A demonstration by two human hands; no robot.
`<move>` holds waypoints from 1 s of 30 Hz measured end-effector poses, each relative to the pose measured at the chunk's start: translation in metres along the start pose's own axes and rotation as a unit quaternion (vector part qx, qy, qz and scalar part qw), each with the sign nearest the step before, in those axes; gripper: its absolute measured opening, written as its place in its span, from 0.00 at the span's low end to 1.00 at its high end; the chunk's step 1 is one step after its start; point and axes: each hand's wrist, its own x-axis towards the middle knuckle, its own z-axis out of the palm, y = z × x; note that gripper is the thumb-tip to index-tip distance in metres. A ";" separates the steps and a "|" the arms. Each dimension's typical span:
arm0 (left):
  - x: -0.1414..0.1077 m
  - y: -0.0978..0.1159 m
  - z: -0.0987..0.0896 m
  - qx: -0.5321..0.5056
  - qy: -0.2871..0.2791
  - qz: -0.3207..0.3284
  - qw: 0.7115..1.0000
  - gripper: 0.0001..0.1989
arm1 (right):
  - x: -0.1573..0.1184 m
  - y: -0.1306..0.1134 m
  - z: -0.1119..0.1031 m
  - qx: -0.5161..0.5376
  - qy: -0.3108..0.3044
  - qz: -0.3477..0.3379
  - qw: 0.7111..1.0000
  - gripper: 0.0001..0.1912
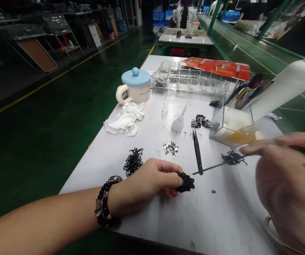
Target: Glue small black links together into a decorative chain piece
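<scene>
My left hand pinches a small black part with notched edges just above the white table. In my right hand, blurred at the right edge, is a thin dark rod, its tip close to the black part but apart from it. Black tweezers lie behind the rod's tip. Beyond my left wrist sits a pile of small black curved pieces, and a smaller pile of shiny metal pieces lies farther right. Another heap of black pieces shows behind the rod.
A lidded mug and crumpled white cloth stand at the left edge. Farther back are a white squeeze bulb, black parts, a clear divided tray and an orange packet. A clear tool box holds a white bottle.
</scene>
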 end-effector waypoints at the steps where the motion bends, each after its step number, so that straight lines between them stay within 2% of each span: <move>1: 0.000 0.000 0.000 0.001 0.000 -0.002 1.000 0.03 | -0.004 -0.002 0.007 0.026 -0.006 0.009 1.000 0.11; 4: 0.000 -0.001 0.000 0.002 0.001 -0.007 1.000 0.03 | -0.007 -0.001 0.016 0.061 -0.034 0.022 0.997 0.10; 10: 0.000 -0.003 -0.002 -0.005 -0.007 -0.003 1.000 0.03 | -0.006 0.004 0.012 0.062 -0.044 0.013 0.997 0.11; 16: 0.000 -0.003 -0.002 -0.006 -0.013 0.001 1.000 0.03 | -0.003 0.004 0.008 0.075 -0.015 0.008 0.997 0.11; 20: -0.001 -0.001 -0.001 0.005 -0.001 -0.008 1.000 0.04 | -0.005 0.000 0.004 0.085 -0.053 0.016 0.995 0.11; 24: 0.000 0.000 0.000 0.007 -0.001 -0.004 1.000 0.05 | -0.010 -0.003 0.006 0.065 -0.091 -0.013 0.994 0.12; 30: 0.001 0.000 0.000 0.006 -0.003 -0.002 1.000 0.05 | -0.008 -0.003 0.009 0.084 -0.090 -0.023 0.992 0.11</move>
